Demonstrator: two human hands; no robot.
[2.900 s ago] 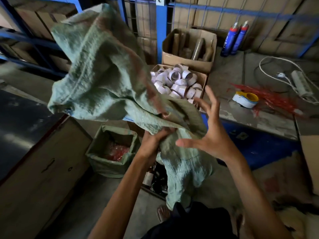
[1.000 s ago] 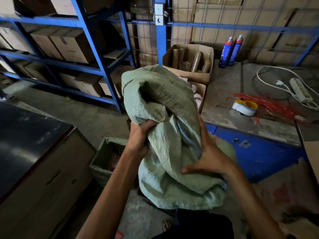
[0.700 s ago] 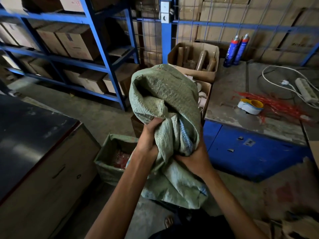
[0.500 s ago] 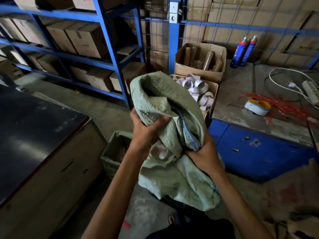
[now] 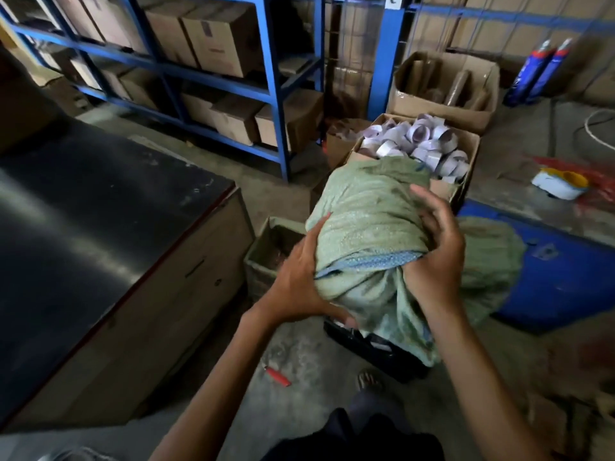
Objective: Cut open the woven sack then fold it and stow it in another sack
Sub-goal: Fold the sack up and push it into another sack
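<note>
Your left hand (image 5: 296,281) and right hand (image 5: 436,257), fingers (image 5: 429,202) curled, grip the crumpled green woven sack (image 5: 369,221) in the air near the open green sack (image 5: 263,241) on the floor. Its dangling tail could snag the black crate (image 5: 372,347) and unroll the bundle.

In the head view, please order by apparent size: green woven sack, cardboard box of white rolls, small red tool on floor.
1. Crumpled green woven sack, largest, though nearest the camera.
2. Open brown cardboard box of white rolls, partly hidden behind it.
3. Small slim red tool, clearly smallest.

left grip (image 5: 299,281) cupping, right grip (image 5: 436,257) clutching
</note>
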